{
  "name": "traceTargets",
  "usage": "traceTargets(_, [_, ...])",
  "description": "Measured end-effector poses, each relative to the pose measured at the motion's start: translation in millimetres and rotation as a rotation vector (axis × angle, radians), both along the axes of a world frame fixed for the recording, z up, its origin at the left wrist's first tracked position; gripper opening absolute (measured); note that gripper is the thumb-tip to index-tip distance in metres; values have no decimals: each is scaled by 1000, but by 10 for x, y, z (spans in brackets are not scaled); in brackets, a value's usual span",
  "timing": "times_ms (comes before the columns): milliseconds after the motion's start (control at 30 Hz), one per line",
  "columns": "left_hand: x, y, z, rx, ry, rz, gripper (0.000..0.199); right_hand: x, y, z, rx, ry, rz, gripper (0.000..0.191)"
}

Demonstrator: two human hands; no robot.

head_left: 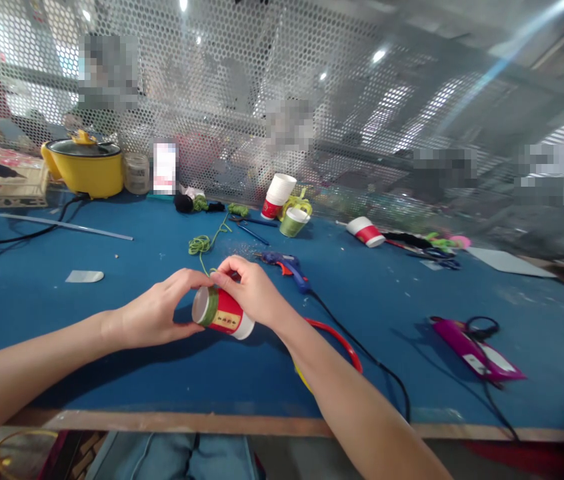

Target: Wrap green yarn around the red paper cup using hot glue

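A red and white paper cup lies tilted on its side between my hands, with green yarn wound round it near its open end at the left. My left hand grips that end, thumb below and fingers above. From above, my right hand rests on the cup's upper side, its fingers pinched at the green yarn. A strand runs from there up to a loose tangle of green yarn on the blue table.
Beyond my right hand lies a blue glue gun with a black cable. Farther back stand stacked cups, a green-wrapped cup and a yellow pot. A purple packet is at the right, scissors behind it.
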State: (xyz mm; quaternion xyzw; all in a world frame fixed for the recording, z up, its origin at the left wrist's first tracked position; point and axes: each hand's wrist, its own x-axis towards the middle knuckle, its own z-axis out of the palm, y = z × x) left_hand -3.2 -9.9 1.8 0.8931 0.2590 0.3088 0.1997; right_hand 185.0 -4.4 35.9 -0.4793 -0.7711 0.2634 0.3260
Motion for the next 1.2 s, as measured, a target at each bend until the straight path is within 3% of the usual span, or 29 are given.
traceTargets(333, [-32,60,0,-102,-28,-64,57,-12,-24,-77,15,-176,-32,19])
traceTargets(467, [-30,70,63,-304,-46,-10,60,-24,-30,-84,54,-180,-66,18])
traceTargets(700, [9,56,63,-700,-103,-47,39,-89,-123,-73,113,-222,-97,17])
traceTargets(1200, [34,27,70,-811,-123,-60,30,-107,-205,-21,145,-262,-64,17])
